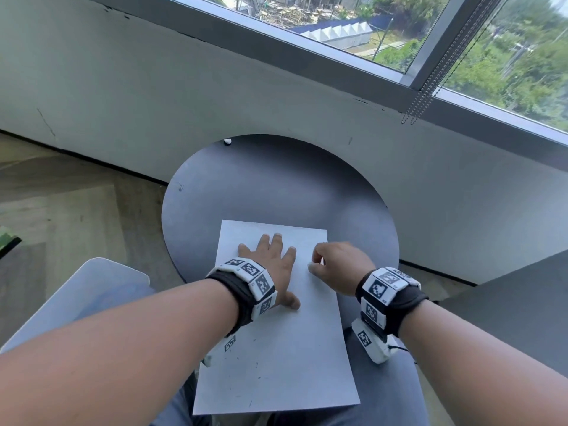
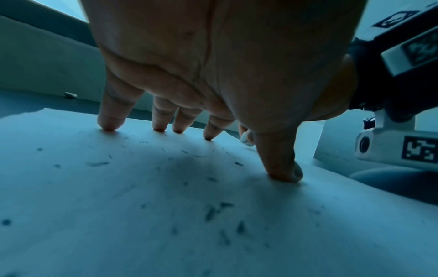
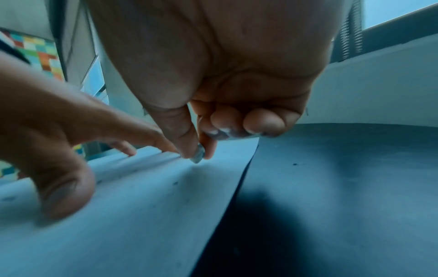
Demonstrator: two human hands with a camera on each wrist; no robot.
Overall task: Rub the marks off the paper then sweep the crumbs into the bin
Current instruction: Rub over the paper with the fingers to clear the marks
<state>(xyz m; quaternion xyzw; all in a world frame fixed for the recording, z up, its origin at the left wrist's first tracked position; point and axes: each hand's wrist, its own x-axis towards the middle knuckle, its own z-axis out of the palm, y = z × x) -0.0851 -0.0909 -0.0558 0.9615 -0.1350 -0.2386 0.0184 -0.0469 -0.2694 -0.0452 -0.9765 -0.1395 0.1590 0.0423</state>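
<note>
A white sheet of paper [image 1: 276, 348] lies on the round dark table [image 1: 276, 186], its near end hanging over the table's edge. My left hand [image 1: 270, 262] lies flat on the sheet with spread fingers [image 2: 110, 120] pressing it down. My right hand [image 1: 335, 265] hovers at the paper's right edge and pinches a small whitish eraser [image 3: 198, 154] between thumb and forefinger, its tip touching the paper [image 3: 142, 206]. Dark eraser crumbs [image 2: 213, 211] are scattered over the sheet [image 2: 118, 187], mostly on its near half.
A small white object [image 1: 227, 141] sits at the table's far edge by the wall. A pale blue chair seat or bin [image 1: 92, 290] stands at my left, a grey surface [image 1: 522, 302] at my right. Window and bead chain [image 1: 430, 87] above.
</note>
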